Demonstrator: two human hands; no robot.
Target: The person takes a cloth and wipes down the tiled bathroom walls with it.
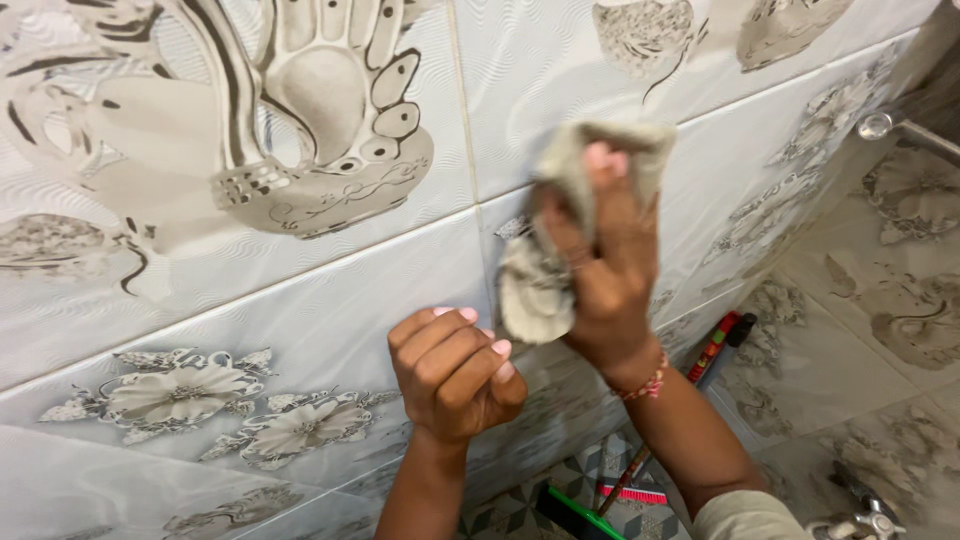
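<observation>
My right hand (600,270) presses a crumpled beige cloth (545,265) against the patterned wall tiles (330,280). The cloth bunches around my fingers and hangs below the palm. A beaded bracelet (645,385) circles that wrist. My left hand (455,370) is curled into a loose fist just below and to the left of the cloth, knuckles resting against the tile, with nothing in it.
The tiles carry a large hand motif (320,110) and grey flower prints (210,400). In the corner lean a red-handled brush (715,345) and a green-handled tool (580,510) on the patterned floor. A metal tap (865,515) sits at lower right and a chrome fitting (880,125) at upper right.
</observation>
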